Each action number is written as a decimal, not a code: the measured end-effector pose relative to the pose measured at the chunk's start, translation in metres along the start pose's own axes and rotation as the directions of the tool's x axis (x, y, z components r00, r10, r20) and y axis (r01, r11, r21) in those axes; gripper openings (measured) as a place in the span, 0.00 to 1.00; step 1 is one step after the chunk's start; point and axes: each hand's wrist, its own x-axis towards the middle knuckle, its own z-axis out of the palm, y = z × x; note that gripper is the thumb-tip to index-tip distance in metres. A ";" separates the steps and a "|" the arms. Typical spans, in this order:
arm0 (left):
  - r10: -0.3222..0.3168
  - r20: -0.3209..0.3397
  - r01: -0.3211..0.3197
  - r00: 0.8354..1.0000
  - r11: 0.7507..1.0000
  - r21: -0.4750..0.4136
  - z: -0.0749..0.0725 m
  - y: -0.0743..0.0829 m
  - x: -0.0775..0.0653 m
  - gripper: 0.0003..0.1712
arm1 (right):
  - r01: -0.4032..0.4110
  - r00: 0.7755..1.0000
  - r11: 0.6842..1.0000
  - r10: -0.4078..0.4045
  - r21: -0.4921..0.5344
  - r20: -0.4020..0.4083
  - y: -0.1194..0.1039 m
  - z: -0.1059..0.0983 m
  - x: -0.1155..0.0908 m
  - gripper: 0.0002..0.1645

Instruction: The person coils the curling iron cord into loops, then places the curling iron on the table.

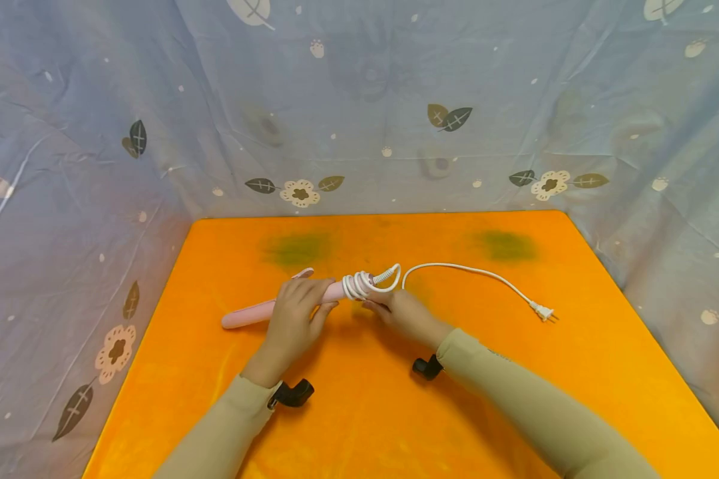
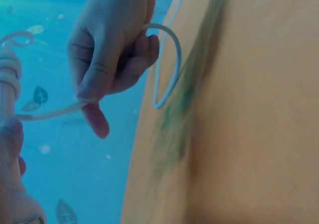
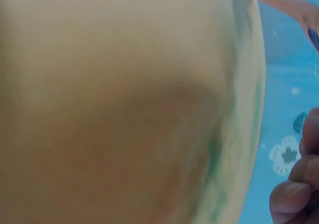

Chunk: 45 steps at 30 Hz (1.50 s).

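Observation:
A pink curling iron (image 1: 248, 316) slants across the middle of the orange table, its rounded tip to the left and a small lever (image 1: 303, 273) sticking up. My left hand (image 1: 296, 313) grips it around the middle. White cord (image 1: 355, 286) is wound in several turns about its handle end. With thumb and fingers, my right hand (image 1: 410, 313) pinches the cord just right of the coils; a loose loop (image 2: 178, 64) comes out of that hand in the left wrist view. In the right wrist view, only curled fingers (image 3: 294, 199) of the right hand show at the edge.
The cord's free end runs right over the orange table (image 1: 359, 426) to a white two-pin plug (image 1: 541, 310). Patterned blue-grey curtains (image 1: 359, 100) hang behind the table and on both sides. Black wrist mounts (image 1: 293, 394) sit at both sleeves.

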 end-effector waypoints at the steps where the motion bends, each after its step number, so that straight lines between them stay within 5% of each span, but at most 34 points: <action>1: -0.006 -0.003 0.006 1.000 1.000 0.004 0.000 0.000 0.001 0.25 | 0.019 1.000 1.000 -0.020 -0.007 -0.019 -0.023 -0.012 -0.006 0.14; 2: -0.011 -0.007 0.011 1.000 1.000 0.009 0.001 0.000 0.002 0.25 | 0.039 0.998 0.998 -0.042 -0.054 -0.056 -0.044 -0.022 -0.010 0.13; 6: -0.038 -0.021 0.038 0.999 0.999 0.020 0.003 -0.002 0.005 0.25 | 0.009 0.995 0.992 -0.021 -0.125 -0.093 -0.057 -0.016 -0.013 0.12; 14: -0.133 -0.060 0.137 0.989 0.989 0.056 0.004 -0.008 0.014 0.23 | -0.070 0.986 0.994 0.057 -0.080 -0.155 -0.071 -0.015 -0.019 0.11; 21: -0.214 -0.135 0.225 0.968 0.972 0.072 -0.001 -0.012 0.024 0.22 | -0.082 0.994 0.997 0.080 -0.014 -0.079 -0.078 -0.023 -0.023 0.13; 24: -0.238 -0.149 0.251 0.960 0.965 0.076 -0.002 -0.014 0.026 0.23 | -0.021 0.999 0.995 0.016 -0.102 -0.048 -0.089 -0.027 -0.025 0.13; 26: -0.239 -0.138 0.252 0.961 0.963 0.091 -0.001 -0.016 0.026 0.24 | 0.062 0.997 0.972 -0.070 -0.225 -0.030 -0.097 -0.029 -0.027 0.10; 29: -0.219 -0.112 0.232 0.969 0.965 0.119 0.002 -0.017 0.025 0.24 | 0.190 0.978 0.900 -0.208 -0.393 -0.004 -0.111 -0.034 -0.029 0.07; 32: -0.206 -0.089 0.218 0.975 0.964 0.151 0.005 -0.018 0.023 0.24 | 0.267 0.958 0.844 -0.283 -0.466 0.036 -0.123 -0.042 -0.030 0.10; 36: -0.196 -0.013 0.194 0.981 0.962 0.193 0.009 -0.018 0.018 0.24 | 0.319 0.940 0.813 -0.336 -0.487 0.054 -0.134 -0.058 -0.026 0.11; 40: -0.166 0.095 0.142 0.982 0.965 0.219 0.015 -0.015 0.010 0.23 | 0.325 0.914 0.779 -0.404 -0.536 -0.032 -0.134 -0.080 -0.017 0.07; 45: -0.141 0.155 0.105 0.978 0.970 0.219 0.022 -0.009 0.002 0.22 | 0.336 0.890 0.760 -0.449 -0.556 -0.076 -0.127 -0.101 -0.010 0.08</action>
